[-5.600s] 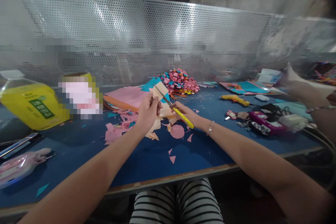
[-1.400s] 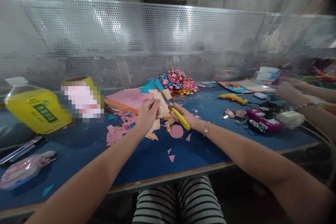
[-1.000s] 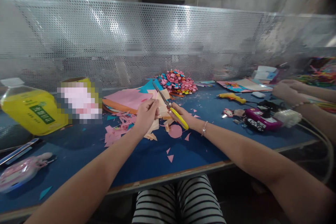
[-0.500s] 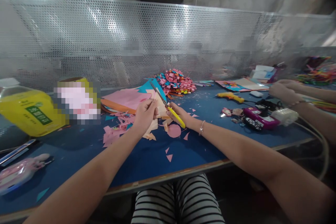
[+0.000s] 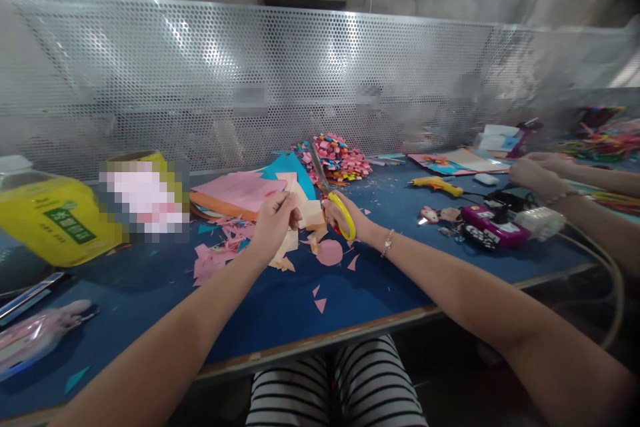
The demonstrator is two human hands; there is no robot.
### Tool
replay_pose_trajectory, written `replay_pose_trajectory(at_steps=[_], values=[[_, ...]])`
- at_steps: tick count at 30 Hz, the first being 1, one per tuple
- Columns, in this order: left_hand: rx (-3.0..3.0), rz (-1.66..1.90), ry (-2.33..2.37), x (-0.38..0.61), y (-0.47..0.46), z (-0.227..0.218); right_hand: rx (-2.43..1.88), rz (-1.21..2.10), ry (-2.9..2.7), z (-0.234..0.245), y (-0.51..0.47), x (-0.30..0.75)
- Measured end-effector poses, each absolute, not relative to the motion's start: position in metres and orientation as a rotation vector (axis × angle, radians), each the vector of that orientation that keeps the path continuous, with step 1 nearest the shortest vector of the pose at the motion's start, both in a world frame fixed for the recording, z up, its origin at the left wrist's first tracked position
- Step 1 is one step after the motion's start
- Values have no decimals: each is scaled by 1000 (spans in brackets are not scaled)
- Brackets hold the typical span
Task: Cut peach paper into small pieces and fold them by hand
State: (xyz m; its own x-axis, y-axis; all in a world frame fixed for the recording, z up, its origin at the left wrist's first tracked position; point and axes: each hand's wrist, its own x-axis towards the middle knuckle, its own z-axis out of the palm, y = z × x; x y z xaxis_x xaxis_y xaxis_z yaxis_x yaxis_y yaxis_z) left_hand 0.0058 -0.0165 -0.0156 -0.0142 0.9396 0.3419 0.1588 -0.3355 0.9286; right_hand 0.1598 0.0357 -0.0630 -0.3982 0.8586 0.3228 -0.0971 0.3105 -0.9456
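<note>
My left hand (image 5: 275, 219) is closed in a pinch on a small piece of cream paper (image 5: 313, 215), which spans the gap towards my right hand. Yellow-handled scissors (image 5: 342, 215) are in my right hand (image 5: 361, 219), their blades pointing up and away, clear of the paper. Whether my right fingertips also touch the paper's edge I cannot tell. Under and around my hands lie pink and cream paper scraps (image 5: 215, 260) and a pink paper circle (image 5: 329, 253). Sheets of pink paper (image 5: 235, 195) and blue paper (image 5: 287, 167) lie just behind.
A colourful heap of folded paper pieces (image 5: 335, 159) sits against the perforated metal screen (image 5: 200, 80). To the right are a yellow glue gun (image 5: 437, 185), a purple box (image 5: 493, 227) and another person's hands (image 5: 537, 173). A yellow bag (image 5: 60, 220) stands left.
The scissors have swung upright and away from the paper, and their loops are turned more towards me. The cream piece now shows flat between my hands. My left hand has barely moved.
</note>
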Motion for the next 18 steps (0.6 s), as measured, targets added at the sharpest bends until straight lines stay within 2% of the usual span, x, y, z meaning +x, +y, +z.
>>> replay_pose_trajectory(at_steps=[7, 18], values=[[1436, 1388, 1182, 12, -16, -20, -635, 1121, -1550, -47, 22, 164], [1552, 1301, 1246, 11, -12, -25, -623, 1145, -1561, -36, 10, 163]])
